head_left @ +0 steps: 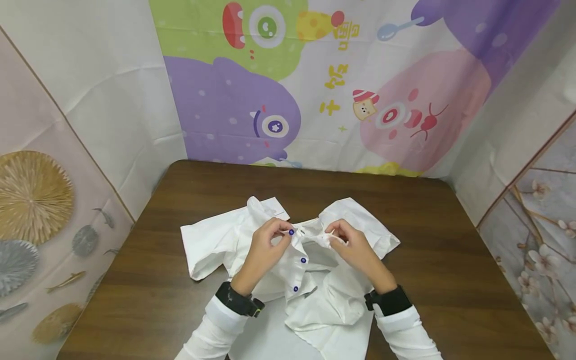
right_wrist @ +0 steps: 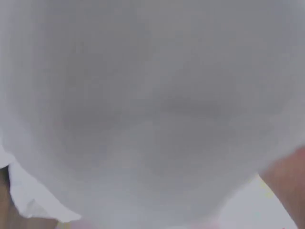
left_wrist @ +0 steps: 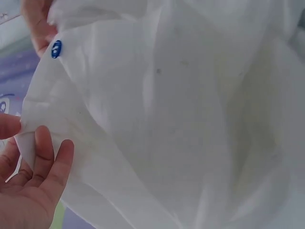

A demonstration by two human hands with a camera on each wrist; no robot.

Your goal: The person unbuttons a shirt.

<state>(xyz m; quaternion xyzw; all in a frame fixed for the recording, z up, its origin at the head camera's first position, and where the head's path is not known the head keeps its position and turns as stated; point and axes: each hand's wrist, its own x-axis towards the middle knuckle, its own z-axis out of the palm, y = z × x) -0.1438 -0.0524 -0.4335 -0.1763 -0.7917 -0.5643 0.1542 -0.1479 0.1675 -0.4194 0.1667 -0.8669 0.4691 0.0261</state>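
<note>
White shirt (head_left: 315,280) lies crumpled mid-table (head_left: 450,260), both forearms angled in over it. Left hand (head_left: 265,247) pinches the placket edge by the top blue button (head_left: 291,232); right hand (head_left: 355,247) pinches the facing edge. On the backdrop (head_left: 315,75), yellow characters, unreadable to me.

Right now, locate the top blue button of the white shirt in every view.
Head: the top blue button sits centre frame, at the left hand fingertips.
Left wrist: the same button is at upper left on the cloth.
Right wrist: not in it; only blurred white fabric fills the frame.
Shared landmark: the white shirt.
</note>
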